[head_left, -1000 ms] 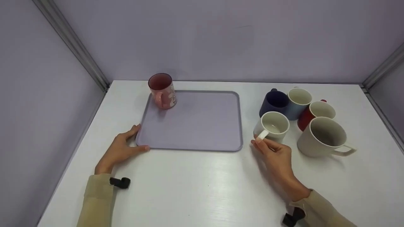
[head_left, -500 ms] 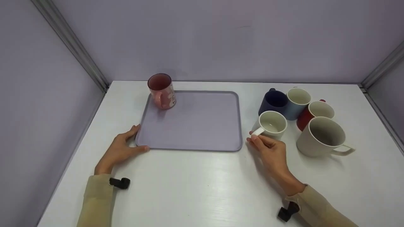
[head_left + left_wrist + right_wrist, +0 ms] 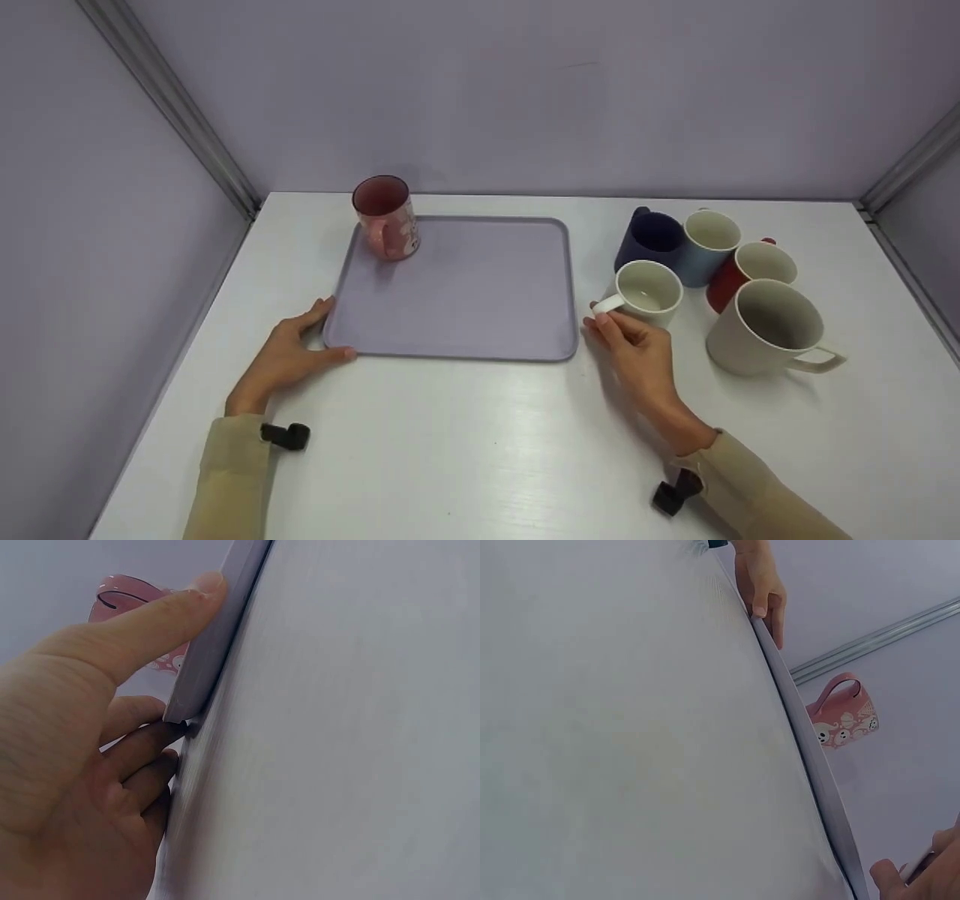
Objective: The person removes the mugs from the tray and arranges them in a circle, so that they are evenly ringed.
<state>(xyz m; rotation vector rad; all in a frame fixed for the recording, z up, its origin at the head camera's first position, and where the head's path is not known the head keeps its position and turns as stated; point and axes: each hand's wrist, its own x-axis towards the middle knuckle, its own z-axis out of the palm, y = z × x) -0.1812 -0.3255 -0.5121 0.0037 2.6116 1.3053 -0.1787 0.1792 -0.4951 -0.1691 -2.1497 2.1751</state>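
Note:
My right hand (image 3: 637, 356) pinches the handle of a small white mug (image 3: 654, 289) between thumb and fingers. This mug stands just right of a flat grey-purple tray (image 3: 472, 300), in front of a dark blue mug (image 3: 651, 241). In the right wrist view, only part of the right hand (image 3: 926, 877) shows at the lower right corner. My left hand (image 3: 289, 356) holds the tray's near left corner, thumb along the front edge and fingers at the left side. The left wrist view shows the thumb against the tray's edge (image 3: 214, 645). A pink patterned mug (image 3: 390, 225) stands at the tray's far left corner.
To the right of the tray stand a light blue mug (image 3: 705, 251), a red mug (image 3: 750, 274) and a large off-white mug (image 3: 761, 330), bunched close together. Everything is on a white table (image 3: 450, 450) with panel walls (image 3: 495, 97) at the back and sides.
My right hand has drawn the white mug's handle slightly left and away from me, closer to the tray's right edge. The left hand and the tray have stayed put.

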